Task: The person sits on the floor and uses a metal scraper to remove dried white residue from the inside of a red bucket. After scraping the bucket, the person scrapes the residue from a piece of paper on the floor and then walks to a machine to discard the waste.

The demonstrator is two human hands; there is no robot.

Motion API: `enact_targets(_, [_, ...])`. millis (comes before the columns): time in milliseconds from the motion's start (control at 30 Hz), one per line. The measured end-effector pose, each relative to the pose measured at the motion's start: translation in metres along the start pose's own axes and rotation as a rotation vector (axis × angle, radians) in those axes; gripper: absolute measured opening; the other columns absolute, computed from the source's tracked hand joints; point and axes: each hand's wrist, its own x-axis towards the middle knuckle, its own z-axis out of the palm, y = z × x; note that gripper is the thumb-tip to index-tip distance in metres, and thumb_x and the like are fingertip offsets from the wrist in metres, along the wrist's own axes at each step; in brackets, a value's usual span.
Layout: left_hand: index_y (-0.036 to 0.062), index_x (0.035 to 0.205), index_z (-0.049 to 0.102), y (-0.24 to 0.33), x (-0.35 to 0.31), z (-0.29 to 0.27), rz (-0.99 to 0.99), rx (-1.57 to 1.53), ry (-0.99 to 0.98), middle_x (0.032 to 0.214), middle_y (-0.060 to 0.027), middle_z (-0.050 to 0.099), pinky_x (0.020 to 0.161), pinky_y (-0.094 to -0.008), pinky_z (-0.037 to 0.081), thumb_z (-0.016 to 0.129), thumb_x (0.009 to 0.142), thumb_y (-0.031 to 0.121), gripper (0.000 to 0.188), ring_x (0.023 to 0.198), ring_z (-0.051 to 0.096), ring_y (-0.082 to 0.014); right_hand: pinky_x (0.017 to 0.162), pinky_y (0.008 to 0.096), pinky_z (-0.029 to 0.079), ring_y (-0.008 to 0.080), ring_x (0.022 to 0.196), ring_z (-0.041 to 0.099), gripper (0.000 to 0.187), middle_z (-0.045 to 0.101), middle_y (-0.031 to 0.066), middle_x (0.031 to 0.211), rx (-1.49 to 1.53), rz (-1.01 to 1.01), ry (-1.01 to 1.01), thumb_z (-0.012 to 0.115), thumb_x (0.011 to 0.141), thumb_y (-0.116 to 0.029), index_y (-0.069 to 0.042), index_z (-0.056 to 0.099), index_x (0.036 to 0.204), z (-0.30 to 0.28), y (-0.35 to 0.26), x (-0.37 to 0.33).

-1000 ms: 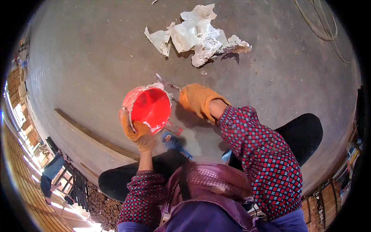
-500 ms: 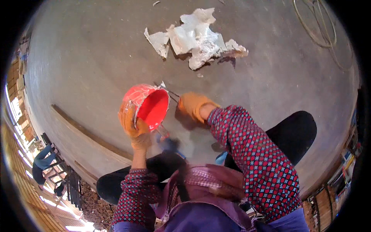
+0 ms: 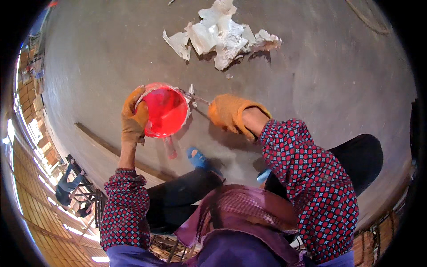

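My left hand point(image 3: 134, 116), in an orange glove, grips a red plastic dipper point(image 3: 167, 109) by its left rim. The dipper's mouth is turned toward me, and pale crust clings to its outside and edge. A short reddish handle point(image 3: 170, 147) sticks out below it. My right hand point(image 3: 231, 114), also gloved in orange, is closed around a thin metal scraping tool point(image 3: 199, 98). The tool's far end meets the dipper's right rim, where bits of white residue point(image 3: 191, 89) stand out. The tool's grip is hidden inside the glove.
White crusty scraps point(image 3: 218, 40) lie in a heap on the concrete floor point(image 3: 320, 84) ahead. A long wooden strip point(image 3: 100, 141) runs along the left. A hose point(image 3: 367, 18) lies far right. Another person point(image 3: 66, 187) is at the left edge. My blue shoe point(image 3: 197, 157) is below the dipper.
The dipper has turned so its mouth faces me more fully, and my left hand has moved left and up. My right hand has shifted slightly right with the tool. The view has tilted a little.
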Motion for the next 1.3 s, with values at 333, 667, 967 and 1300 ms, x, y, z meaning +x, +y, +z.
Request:
enact_targets(333, [0.0043,0.120,0.062,0.021,-0.056,0.042,0.472,0.480,0.094,0.126,-0.0161,0.059,0.106,-0.0464,0.035,0.049,0.081,0.002,0.041,0.122,0.053,-0.0348,0.071,0.0451,0.053,0.0387,0.080,0.067,0.026,0.069,0.0208,0.091,0.102,0.202,0.006,0.060,0.078,-0.024,-0.003,0.072,0.087,0.044,-0.005,-0.012])
enact_targets(667, [0.0112,0.110,0.065,0.019,-0.062,0.041,0.547,0.533,0.017,0.121,-0.0108,0.064,0.108,-0.0503,0.028,0.053,0.083,0.016,0.031,0.123,0.053,-0.0374,0.068,0.0458,0.053,0.0396,0.080,0.067,0.025,0.069,0.0199,0.091,0.054,0.035,0.095,0.060,0.076,-0.022,-0.003,0.072,0.089,0.099,0.016,0.040])
enact_targets(967, [0.0053,0.115,0.060,-0.011,-0.042,0.016,0.625,0.377,0.039,0.119,-0.0172,0.064,0.097,-0.0523,0.042,0.054,0.082,0.010,0.033,0.115,0.056,-0.0437,0.059,0.0436,0.051,0.0344,0.069,0.066,0.019,0.068,0.0186,0.077,0.090,0.040,-0.095,0.062,0.073,-0.015,-0.001,0.069,0.084,0.082,0.018,0.021])
enact_targets(1300, [0.0039,0.113,0.061,-0.007,-0.050,0.026,0.529,0.301,0.112,0.119,-0.0201,0.062,0.103,-0.0535,0.039,0.052,0.086,0.014,0.030,0.115,0.055,-0.0441,0.056,0.0384,0.052,0.0278,0.064,0.067,0.014,0.067,0.0142,0.072,0.748,0.288,-0.127,0.065,0.077,-0.017,-0.004,0.069,0.081,0.058,-0.017,-0.031])
